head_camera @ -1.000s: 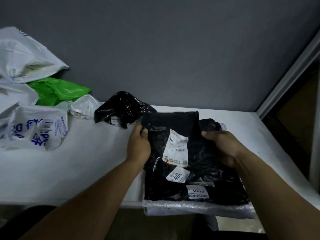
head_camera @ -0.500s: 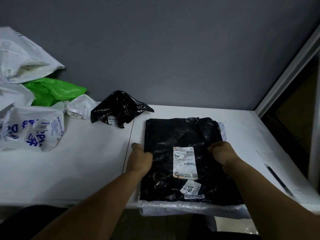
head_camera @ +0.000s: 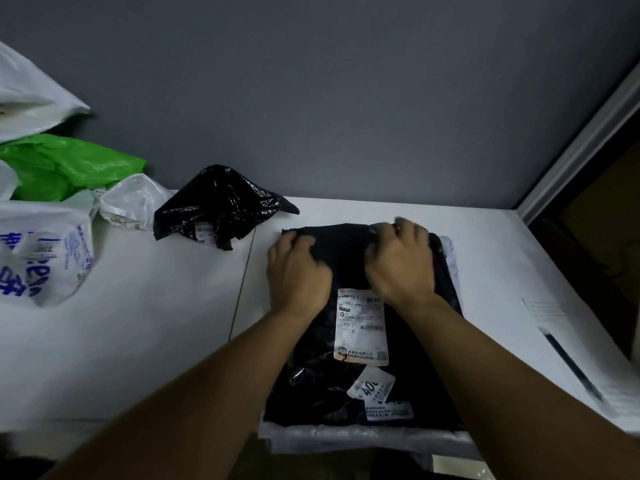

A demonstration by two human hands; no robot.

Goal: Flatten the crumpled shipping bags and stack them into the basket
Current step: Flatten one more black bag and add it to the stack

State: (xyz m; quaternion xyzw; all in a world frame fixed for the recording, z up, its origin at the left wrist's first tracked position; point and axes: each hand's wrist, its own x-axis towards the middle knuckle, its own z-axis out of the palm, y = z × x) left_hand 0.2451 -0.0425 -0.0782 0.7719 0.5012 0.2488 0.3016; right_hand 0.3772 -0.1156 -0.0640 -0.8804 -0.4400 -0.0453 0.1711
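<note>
Black bag (head_camera: 322, 393) lies on top of the stack (head_camera: 363, 439) at the table's (head_camera: 156, 323) near edge. Left hand (head_camera: 298, 268) and right hand (head_camera: 401, 261) press its far end, fingers spread, slightly bent, gripping nothing; likely smoothing it flat. Crumpled bag (head_camera: 221, 206) sits nearby.

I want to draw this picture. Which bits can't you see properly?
1. Basket: head view, none shows; the flat black bag and the white bags beneath cover that spot.
2. Shipping label: head view, print too small and blurred to read.
3. Right hand: head view, fingers smeared by motion blur.
4. Blue-lettered white bag: head view, cut off by the left edge.
</note>
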